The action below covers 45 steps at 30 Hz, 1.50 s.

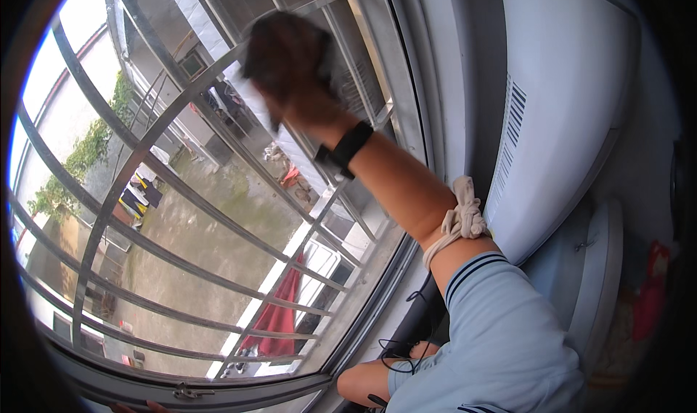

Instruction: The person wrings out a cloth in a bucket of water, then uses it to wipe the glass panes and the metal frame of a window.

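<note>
My right hand [288, 59] is raised against the barred window, blurred by motion. A dark cloth [261, 37] is bunched in it, over the glass [218, 206]. A black band [354, 143] circles that wrist, and a knotted beige cloth strip [463, 222] is tied around the arm near the light blue sleeve. Only the fingertips of my left hand [144, 407] show, at the bottom edge beside the window frame [261, 386]. Whether they grip the frame is hidden. A metal latch [193, 393] sits on the frame close to them.
Metal security bars [228, 282] cross the window outside. Beyond lie a concrete yard [185, 249], hanging laundry [141, 192] and a red cloth [277, 315]. A white vented appliance [561, 102] stands at right. A thin black cable [400, 358] loops near a bare knee [362, 383].
</note>
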{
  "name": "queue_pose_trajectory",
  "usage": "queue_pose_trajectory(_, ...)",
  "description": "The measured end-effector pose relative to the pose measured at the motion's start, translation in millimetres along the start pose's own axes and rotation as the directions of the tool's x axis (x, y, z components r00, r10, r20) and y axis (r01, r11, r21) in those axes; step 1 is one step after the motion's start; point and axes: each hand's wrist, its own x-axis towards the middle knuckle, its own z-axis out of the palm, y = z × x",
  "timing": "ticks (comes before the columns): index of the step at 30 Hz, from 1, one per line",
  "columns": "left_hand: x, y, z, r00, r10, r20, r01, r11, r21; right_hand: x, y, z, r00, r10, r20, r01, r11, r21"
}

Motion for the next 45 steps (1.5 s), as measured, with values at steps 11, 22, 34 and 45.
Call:
queue_pose_trajectory(11,-1,-4,0,0.999,-0.033,-0.022,0.033,0.999,0.006,-130,54,-25,0.905,0.394,-0.162,-0.426,0.846,-0.320)
queue_pose_trajectory(22,0,-4,-2,0.999,-0.029,-0.032,0.030,0.999,0.032,106,-25,43,0.957,-0.217,0.191,-0.012,0.628,0.778)
queue_pose_trajectory(34,-4,-4,5,0.987,-0.090,-0.137,0.106,0.988,0.113,-35,60,-21,0.943,0.288,-0.167,-0.330,0.875,-0.355)
queue_pose_trajectory(45,-3,-4,-7,0.999,-0.036,-0.019,0.037,0.999,0.033,138,-95,83,0.763,-0.611,0.209,0.556,0.786,0.270)
